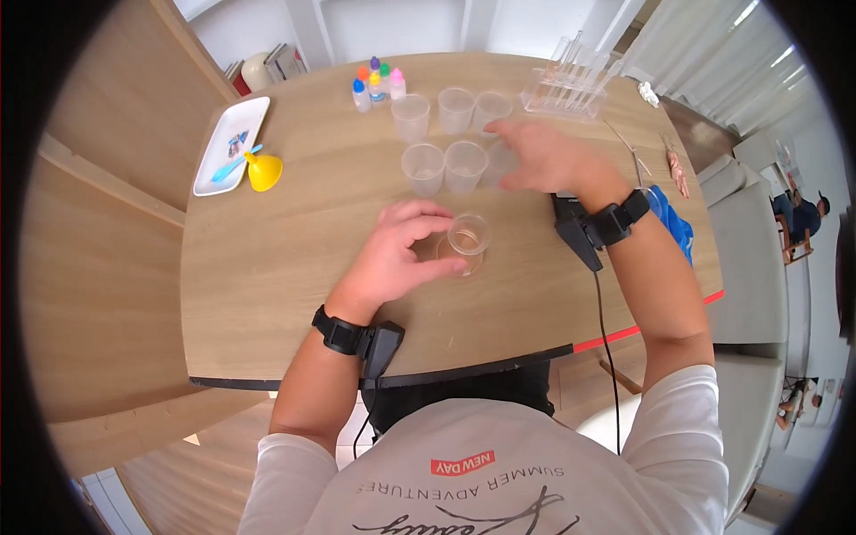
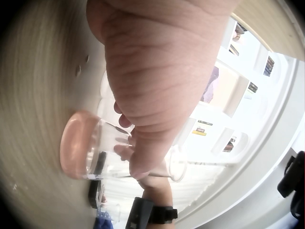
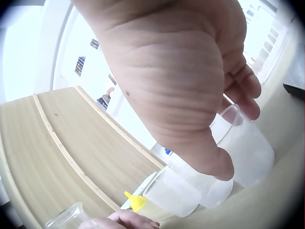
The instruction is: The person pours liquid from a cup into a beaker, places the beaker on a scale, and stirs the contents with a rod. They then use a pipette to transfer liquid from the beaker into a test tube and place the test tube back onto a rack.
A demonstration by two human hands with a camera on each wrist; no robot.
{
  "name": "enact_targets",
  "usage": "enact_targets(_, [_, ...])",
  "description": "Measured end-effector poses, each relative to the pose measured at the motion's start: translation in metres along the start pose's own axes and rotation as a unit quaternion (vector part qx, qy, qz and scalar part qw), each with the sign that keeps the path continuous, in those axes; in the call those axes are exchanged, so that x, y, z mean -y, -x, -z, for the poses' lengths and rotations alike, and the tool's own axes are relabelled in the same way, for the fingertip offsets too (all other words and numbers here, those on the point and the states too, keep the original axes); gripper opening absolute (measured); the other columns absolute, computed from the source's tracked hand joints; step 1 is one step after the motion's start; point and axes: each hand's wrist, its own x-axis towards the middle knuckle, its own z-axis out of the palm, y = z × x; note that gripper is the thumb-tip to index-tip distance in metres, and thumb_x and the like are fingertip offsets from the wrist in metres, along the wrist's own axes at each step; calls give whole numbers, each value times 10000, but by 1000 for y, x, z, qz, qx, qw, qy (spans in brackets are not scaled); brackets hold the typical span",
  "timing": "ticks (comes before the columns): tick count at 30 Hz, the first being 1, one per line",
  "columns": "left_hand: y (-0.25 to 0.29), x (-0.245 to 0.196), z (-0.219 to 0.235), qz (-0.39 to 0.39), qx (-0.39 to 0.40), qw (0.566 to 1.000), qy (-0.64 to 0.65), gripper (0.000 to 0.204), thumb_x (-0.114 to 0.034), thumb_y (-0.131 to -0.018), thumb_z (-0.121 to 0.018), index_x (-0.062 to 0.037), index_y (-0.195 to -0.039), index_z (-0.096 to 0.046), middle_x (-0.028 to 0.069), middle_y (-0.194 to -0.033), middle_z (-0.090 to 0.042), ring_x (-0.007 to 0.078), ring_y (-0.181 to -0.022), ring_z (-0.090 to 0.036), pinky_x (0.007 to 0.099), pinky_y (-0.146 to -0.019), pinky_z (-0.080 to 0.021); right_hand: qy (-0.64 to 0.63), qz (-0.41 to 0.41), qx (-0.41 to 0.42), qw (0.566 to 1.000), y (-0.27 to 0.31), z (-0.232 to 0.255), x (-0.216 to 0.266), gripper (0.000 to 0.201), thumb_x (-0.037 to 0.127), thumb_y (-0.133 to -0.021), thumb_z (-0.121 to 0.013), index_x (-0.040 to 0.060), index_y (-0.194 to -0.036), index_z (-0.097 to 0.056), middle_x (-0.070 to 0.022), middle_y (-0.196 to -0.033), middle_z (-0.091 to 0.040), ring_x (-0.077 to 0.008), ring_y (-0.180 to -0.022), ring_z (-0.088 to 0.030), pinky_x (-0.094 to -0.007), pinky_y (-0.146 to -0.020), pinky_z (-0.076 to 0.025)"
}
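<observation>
My left hand (image 1: pixel 397 252) holds a clear cup (image 1: pixel 480 234) near the table's middle, fingers behind it and thumb along its near side. In the left wrist view the clear cup (image 2: pixel 95 148) has a pinkish base, and the thumb of my left hand (image 2: pixel 152 90) lies along it. My right hand (image 1: pixel 557 160) is spread over a frosted cup (image 1: pixel 501 163) at the right end of the front row. From the right wrist, that frosted cup (image 3: pixel 252 152) stands between the thumb and fingers of my right hand (image 3: pixel 181 81); contact is unclear.
Several other frosted cups (image 1: pixel 422 168) stand beyond my hands. Small colour-capped bottles (image 1: pixel 377 86) are at the back, a test-tube rack (image 1: pixel 566 94) at back right. On the left are a white tray (image 1: pixel 214 181) and yellow funnel (image 1: pixel 265 172); a blue cloth (image 1: pixel 675 227) lies at right.
</observation>
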Motion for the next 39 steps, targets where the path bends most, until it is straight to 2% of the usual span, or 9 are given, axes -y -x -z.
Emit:
enact_targets(2, [-1, 1, -2, 8, -1, 1000, 25, 443, -270, -728, -878, -114, -1112, -722, 49, -1213, -629, 293, -1167, -502, 395, -989, -438, -18, 40, -46, 998, -3, -11, -8, 842, 246, -719, -806, 31, -1444, -437, -237, -1353, -563, -375, -1212, -575, -420, -1025, -469])
enact_targets(5, [-2, 6, -3, -31, 10, 999, 14, 469, -134, -720, -884, -86, -1149, -701, 66, -1227, -604, 251, -1157, -553, 360, -978, -457, -32, 75, -82, 993, -6, -21, -13, 836, 258, -728, -799, 29, -1445, -434, -222, -1360, -561, -365, -1217, -573, -418, -1016, -477])
enact_targets(12, [1, 8, -6, -5, 8, 996, 87, 477, -78, -731, -864, -72, -1175, -690, 67, -1239, -592, 221, -1166, -555, 348, -994, -452, -32, 20, -153, 987, 39, -2, -36, 782, 320, -787, -775, 38, -1442, -454, -221, -1340, -573, -334, -1240, -563, -418, -984, -480])
enact_targets(17, [0, 9, -6, -2, 10, 997, 80, 466, -64, -727, -859, -68, -1162, -693, 68, -1237, -594, 228, -1151, -568, 349, -991, -457, -69, -101, -260, 958, 98, 17, -84, 745, 376, -788, -766, -7, -1377, -517, -239, -1351, -569, -362, -1227, -565, -410, -1030, -454])
enact_targets(20, [0, 9, -5, -13, 3, 998, 65, 470, -67, -720, -861, -65, -1158, -692, 70, -1224, -604, 235, -1142, -574, 350, -986, -460, 9, -159, -243, 957, 123, 6, -107, 778, 405, -774, -774, -2, -1384, -515, -236, -1349, -569, -357, -1220, -570, -400, -1026, -457])
enact_targets(27, [-1, 2, -2, -18, 2, 999, 41, 470, -69, -709, -864, -59, -1147, -694, 82, -1194, -623, 242, -1122, -586, 348, -967, -465, -43, -213, -231, 948, 146, -23, -115, 833, 403, -714, -809, -4, -1378, -513, -247, -1329, -565, -369, -1205, -567, -404, -1011, -460])
enact_targets(30, [-2, 3, -2, -19, 1, 999, 40, 468, -71, -708, -864, -57, -1144, -693, 83, -1193, -624, 243, -1118, -588, 346, -964, -465, -4, -196, -261, 945, 149, -28, -121, 812, 354, -711, -807, -7, -1374, -510, -244, -1286, -580, -381, -1169, -576, -414, -989, -469])
enact_targets(35, [-2, 2, -2, -20, 0, 999, 49, 465, -71, -711, -863, -55, -1142, -691, 84, -1197, -622, 242, -1117, -587, 345, -962, -466, -48, -287, -208, 934, 142, -13, -109, 752, 241, -713, -777, 12, -1377, -509, -208, -1191, -613, -365, -1129, -595, -414, -955, -487])
enact_targets(39, [-2, 2, -2, -16, 5, 999, 48, 472, -70, -713, -863, -54, -1151, -687, 80, -1209, -616, 237, -1121, -584, 342, -966, -463, -30, -222, -281, 933, 115, -11, -98, 750, 226, -706, -771, 23, -1378, -508, -200, -1175, -621, -358, -1127, -601, -408, -958, -488])
